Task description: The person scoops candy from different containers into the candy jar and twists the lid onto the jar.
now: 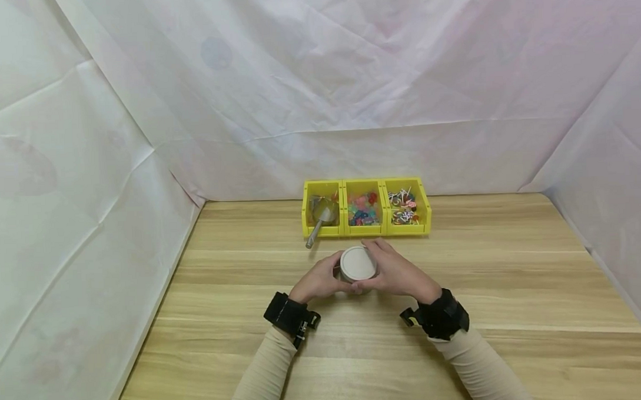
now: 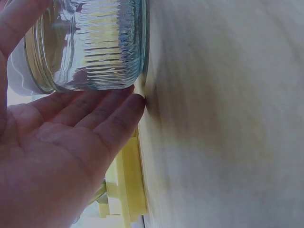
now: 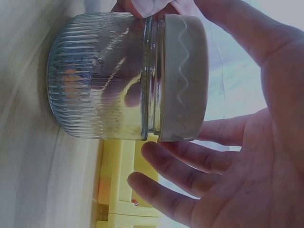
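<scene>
A ribbed clear glass jar point(image 3: 95, 76) stands upright on the wooden table, with a pale lid point(image 1: 357, 263) on its mouth. The lid has a wavy raised line on its side, and a band of the glass neck shows beneath it in the right wrist view. My left hand point(image 1: 320, 278) holds the jar's body from the left, thumb in front and fingers behind. From the right, my right hand point(image 1: 399, 272) grips the lid between thumb and forefinger; its other fingers spread beside the jar. Both thumbs meet at the near side.
Behind the jar stand three joined yellow bins point(image 1: 366, 230). A metal scoop point(image 1: 314, 234) leans out of the left bin. Colourful wrapped sweets point(image 1: 363, 213) fill the middle bin, and small lollipops point(image 1: 404, 206) lie in the right one. White cloth point(image 1: 351, 158) hangs around the table point(image 1: 238, 273).
</scene>
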Demonstrator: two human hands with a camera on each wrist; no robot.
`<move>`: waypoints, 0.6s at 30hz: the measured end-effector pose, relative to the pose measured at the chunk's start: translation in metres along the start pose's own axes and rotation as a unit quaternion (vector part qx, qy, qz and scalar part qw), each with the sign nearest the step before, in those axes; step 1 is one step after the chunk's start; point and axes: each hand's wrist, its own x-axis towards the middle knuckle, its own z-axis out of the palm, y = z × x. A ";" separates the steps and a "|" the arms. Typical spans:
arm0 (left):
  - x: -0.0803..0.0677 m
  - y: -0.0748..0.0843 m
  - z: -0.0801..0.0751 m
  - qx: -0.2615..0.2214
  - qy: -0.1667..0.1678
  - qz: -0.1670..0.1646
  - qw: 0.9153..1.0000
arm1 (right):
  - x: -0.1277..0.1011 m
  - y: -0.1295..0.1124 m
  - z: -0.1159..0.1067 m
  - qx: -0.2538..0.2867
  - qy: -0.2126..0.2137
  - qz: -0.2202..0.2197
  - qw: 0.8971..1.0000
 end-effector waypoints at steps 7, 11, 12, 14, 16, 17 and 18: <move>0.000 -0.001 0.000 0.004 0.002 -0.003 1.000 | 0.000 -0.001 -0.001 0.005 -0.004 -0.001 1.000; -0.001 -0.001 0.000 0.003 0.001 -0.002 1.000 | 0.000 0.000 -0.001 0.010 -0.003 -0.010 1.000; -0.001 0.000 0.000 0.003 0.001 -0.002 1.000 | 0.000 0.000 0.000 0.010 -0.003 -0.013 1.000; -0.001 -0.001 0.000 0.002 0.001 0.000 1.000 | 0.000 0.000 0.000 0.010 -0.002 -0.017 1.000; -0.001 -0.001 0.000 0.003 0.001 -0.001 1.000 | 0.000 0.000 0.000 0.010 -0.002 -0.020 1.000; -0.001 -0.001 0.000 0.004 0.002 0.000 1.000 | 0.000 0.000 0.000 0.010 -0.002 -0.021 1.000; -0.001 -0.001 0.000 0.004 0.002 0.000 1.000 | 0.000 0.000 0.000 0.011 -0.002 -0.021 1.000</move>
